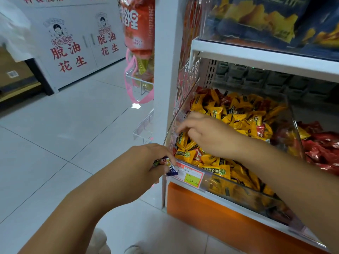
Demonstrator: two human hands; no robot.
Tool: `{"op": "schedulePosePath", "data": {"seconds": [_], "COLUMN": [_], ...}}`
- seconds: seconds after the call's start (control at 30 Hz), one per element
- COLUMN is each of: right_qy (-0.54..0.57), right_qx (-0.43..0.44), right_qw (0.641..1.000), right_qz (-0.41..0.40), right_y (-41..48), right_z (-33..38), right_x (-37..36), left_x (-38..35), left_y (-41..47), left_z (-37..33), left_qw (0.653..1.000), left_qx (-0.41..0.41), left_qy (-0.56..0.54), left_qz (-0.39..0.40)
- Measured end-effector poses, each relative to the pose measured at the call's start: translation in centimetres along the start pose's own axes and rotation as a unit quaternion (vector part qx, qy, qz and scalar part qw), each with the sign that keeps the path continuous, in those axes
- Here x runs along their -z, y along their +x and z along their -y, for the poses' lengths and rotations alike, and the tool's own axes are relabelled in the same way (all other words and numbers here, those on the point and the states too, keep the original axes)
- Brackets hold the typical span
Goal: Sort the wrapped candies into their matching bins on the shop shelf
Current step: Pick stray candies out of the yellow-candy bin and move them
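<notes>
A clear plastic bin (pixel 216 177) on the low shelf is full of yellow wrapped candies (pixel 236 118) with a few red ones mixed in. My left hand (pixel 146 164) hovers just outside the bin's front left corner and grips a small bunch of wrapped candies (pixel 169 166), blue, white and dark ones. My right hand (pixel 207 134) reaches into the bin from the right, fingers loosely bent over the yellow pile near its left wall. I cannot see anything pinched in it. To the right stands a second bin of red wrapped candies (pixel 322 149).
A price label (pixel 190 176) is fixed to the bin's front rail above an orange base panel (pixel 220 215). The upper shelf (pixel 266 55) carries dark blue snack bags. Hanging snack packs (pixel 139 33) sit by the white shelf post. Grey tiled floor (pixel 64 134) lies to the left.
</notes>
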State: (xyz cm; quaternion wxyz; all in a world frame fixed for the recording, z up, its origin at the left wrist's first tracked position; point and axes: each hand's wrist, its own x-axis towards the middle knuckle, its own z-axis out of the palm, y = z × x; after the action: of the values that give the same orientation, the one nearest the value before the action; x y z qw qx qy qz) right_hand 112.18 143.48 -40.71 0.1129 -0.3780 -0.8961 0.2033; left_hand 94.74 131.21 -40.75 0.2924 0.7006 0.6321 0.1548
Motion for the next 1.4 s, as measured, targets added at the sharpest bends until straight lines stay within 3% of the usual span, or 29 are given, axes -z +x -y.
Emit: {"op": "schedulePosePath", "data": {"seconds": [0.1,0.27,0.47,0.7,0.87,1.0,1.07,1.3,1.4], "right_qy": [-0.129,-0.173,-0.279,-0.211,-0.202,0.048,0.091,-0.101,-0.105], "right_qx": [0.012,-0.042,-0.034,-0.048,-0.041,-0.099,-0.119,-0.198,-0.202], "right_qw": [0.988,0.983,0.959,0.971,0.978,0.993,0.985,0.968,0.963], "right_qz": [0.083,0.035,0.045,0.097,0.038,-0.05,-0.085,-0.113,-0.143], "right_y": [0.5,0.7,1.6,1.3,0.5,-0.2,0.1,3.8,3.9], "right_z": [-0.2,-0.8,-1.2,-1.2,-1.8,-2.6,-3.1,-2.0,-1.8], "right_x": [-1.0,0.1,-2.7,-2.1,-2.6,-1.5,-0.6,-1.0,-2.5], "left_x": [0.0,0.1,0.0,0.1,0.1,0.0,-0.1,-0.2,-0.2], "left_y": [0.0,-0.1,-0.1,-0.1,-0.1,-0.2,-0.1,0.4,0.4], "left_z": [0.1,0.2,0.2,0.4,0.1,0.2,0.3,0.4,0.2], "left_qw": [1.0,1.0,1.0,1.0,1.0,1.0,1.0,1.0,1.0], "left_qx": [0.002,-0.006,-0.011,-0.016,-0.017,-0.022,-0.024,-0.022,-0.02], "left_qy": [-0.008,-0.018,-0.023,-0.026,-0.019,-0.014,-0.01,-0.006,-0.005], "left_qz": [-0.002,-0.001,-0.001,0.002,0.003,0.001,-0.003,-0.002,-0.002]}}
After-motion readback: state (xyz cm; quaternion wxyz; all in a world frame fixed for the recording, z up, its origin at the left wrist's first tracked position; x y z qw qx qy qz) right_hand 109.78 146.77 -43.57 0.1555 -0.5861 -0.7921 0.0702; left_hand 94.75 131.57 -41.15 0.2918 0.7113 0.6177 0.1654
